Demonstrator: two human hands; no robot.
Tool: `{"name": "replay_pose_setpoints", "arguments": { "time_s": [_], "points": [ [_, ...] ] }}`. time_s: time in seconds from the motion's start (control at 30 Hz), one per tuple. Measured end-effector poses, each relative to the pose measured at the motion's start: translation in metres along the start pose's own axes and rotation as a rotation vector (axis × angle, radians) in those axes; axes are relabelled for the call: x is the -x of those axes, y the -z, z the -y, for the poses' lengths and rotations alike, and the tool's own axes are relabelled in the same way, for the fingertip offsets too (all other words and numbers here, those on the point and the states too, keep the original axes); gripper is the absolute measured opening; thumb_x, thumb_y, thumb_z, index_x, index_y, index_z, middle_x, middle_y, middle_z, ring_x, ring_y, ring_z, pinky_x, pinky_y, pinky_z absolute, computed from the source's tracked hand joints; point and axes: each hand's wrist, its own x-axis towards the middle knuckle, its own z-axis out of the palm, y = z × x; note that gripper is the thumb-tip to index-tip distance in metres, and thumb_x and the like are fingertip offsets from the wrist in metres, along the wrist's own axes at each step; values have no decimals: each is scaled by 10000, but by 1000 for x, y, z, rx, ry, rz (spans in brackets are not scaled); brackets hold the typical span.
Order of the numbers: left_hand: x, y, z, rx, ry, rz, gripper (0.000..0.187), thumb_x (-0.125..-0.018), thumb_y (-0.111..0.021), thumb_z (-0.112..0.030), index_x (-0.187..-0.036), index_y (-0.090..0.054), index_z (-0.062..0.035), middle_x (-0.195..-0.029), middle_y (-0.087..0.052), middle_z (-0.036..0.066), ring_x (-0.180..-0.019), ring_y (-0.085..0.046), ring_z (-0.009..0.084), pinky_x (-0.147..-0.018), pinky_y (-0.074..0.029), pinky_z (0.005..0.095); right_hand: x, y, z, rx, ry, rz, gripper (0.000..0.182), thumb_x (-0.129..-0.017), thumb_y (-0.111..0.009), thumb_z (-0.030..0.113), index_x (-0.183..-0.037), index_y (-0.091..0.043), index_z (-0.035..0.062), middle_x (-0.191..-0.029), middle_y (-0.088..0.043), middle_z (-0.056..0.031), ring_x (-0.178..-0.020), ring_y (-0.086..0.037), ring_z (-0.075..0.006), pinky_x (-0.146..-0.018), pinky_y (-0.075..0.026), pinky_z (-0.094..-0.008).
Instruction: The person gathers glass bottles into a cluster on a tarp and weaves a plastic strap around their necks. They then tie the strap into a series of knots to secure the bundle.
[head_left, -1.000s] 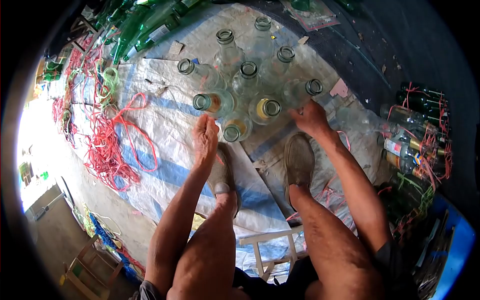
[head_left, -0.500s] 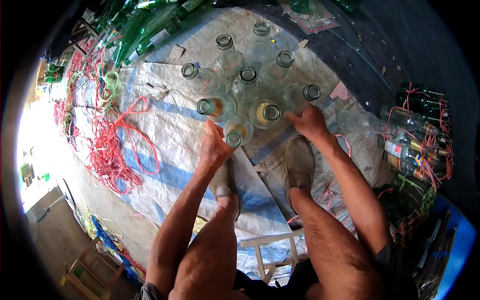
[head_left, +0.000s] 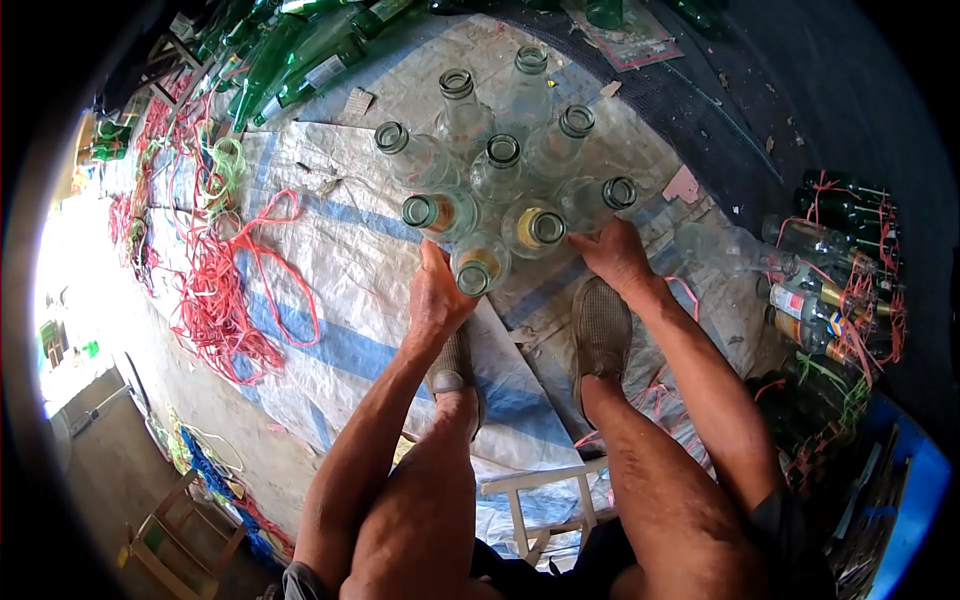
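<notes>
Several clear glass bottles (head_left: 497, 180) stand upright in a tight cluster on the sheeted floor, their open mouths facing up. My left hand (head_left: 438, 290) touches the near left side of the cluster, beside a bottle with a yellowish label (head_left: 480, 262). At the near right, my right hand (head_left: 615, 252) lies against a clear bottle (head_left: 592, 203), its thumb pointing inward. The fingertips of both hands are partly hidden behind the glass, so their hold cannot be made out.
Red plastic twine (head_left: 215, 300) lies heaped at the left. Green bottles (head_left: 310, 60) are piled at the upper left. Tied bottles (head_left: 825, 300) and a lone clear bottle (head_left: 725, 245) lie at the right. A wooden stool (head_left: 540, 485) is between my legs.
The bottle cluster has shifted slightly to the right on its left side, with its bottles closer together. My left hand has moved right with it; my right hand has barely moved.
</notes>
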Motion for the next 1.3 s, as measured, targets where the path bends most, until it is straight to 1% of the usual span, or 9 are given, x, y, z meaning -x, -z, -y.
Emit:
{"name": "replay_pose_setpoints", "arguments": {
  "time_s": [0.27,0.33,0.37,0.43,0.67,0.83,1.07,1.23,1.3],
  "points": [
    [-1,2,10,103,-16,55,734,-808,-889,-171,-1387,-455,-48,-1106,-742,146,-1024,-735,242,-856,-578,384,8,-5,5,-37,26,-34,549,-866,-805,243,-1290,-581,-25,-963,-739,-267,-958,-701,-475,-791,-572,-516],
    [-1,2,16,108,-47,48,714,-811,-884,-154,-1379,-463,-51,-1108,-739,131,-1016,-732,234,-860,-577,374,8,-11,-1,-39,85,-90,436,-862,-820,267,-1070,-592,-41,-823,-665,-262,-793,-632,-443,-699,-513,-506],
    [-2,2,19,110,-63,45,704,-813,-881,-146,-1376,-468,-53,-1109,-737,123,-1012,-730,230,-862,-577,369,7,-19,-9,-59,150,-148,422,-856,-837,294,-849,-603,-57,-684,-592,-256,-628,-567,-406,-605,-453,-494],
    [-2,5,21,102,-77,50,679,-818,-875,-134,-1364,-480,-53,-1111,-732,114,-1006,-727,228,-874,-575,364,9,-23,-10,-80,207,-203,517,-855,-852,322,-626,-610,-73,-544,-519,-252,-470,-489,-385,-513,-391,-487],
    [-7,12,32,111,-109,91,637,-821,-862,-85,-1347,-505,-56,-1149,-714,102,-1031,-701,200,-903,-563,347,22,-34,-7,-80,204,-229,490,-913,-800,321,-662,-642,-69,-592,-565,-273,-519,-517,-442,-536,-405,-502],
    [-11,19,38,107,-95,138,678,-828,-849,-64,-1398,-483,-56,-1209,-705,104,-1094,-684,186,-941,-554,340,29,-48,-12,-147,171,-230,371,-940,-757,292,-832,-712,-60,-747,-675,-268,-726,-674,-458,-616,-483,-472],
    [-16,23,51,184,-155,170,833,-821,-848,-47,-1522,-398,-56,-1254,-701,99,-1118,-678,177,-968,-549,331,34,-72,-30,-54,210,-257,250,-951,-728,223,-926,-739,-25,-891,-725,-240,-875,-702,-442,-693,-519,-475],
    [-18,32,41,197,-175,195,808,-817,-845,-49,-1504,-418,-48,-1263,-697,96,-1121,-676,179,-975,-543,326,38,-74,-29,34,229,-210,307,-938,-694,196,-1141,-614,-20,-925,-699,-285,-915,-667,-504,-718,-543,-530],
    [-21,35,43,180,-188,208,790,-819,-841,-55,-1494,-430,-45,-1260,-696,97,-1115,-679,180,-974,-542,326,43,-72,-22,114,197,-169,207,-955,-717,172,-1039,-720,-17,-1007,-731,-239,-978,-683,-455,-762,-534,-483]
  ]
}}
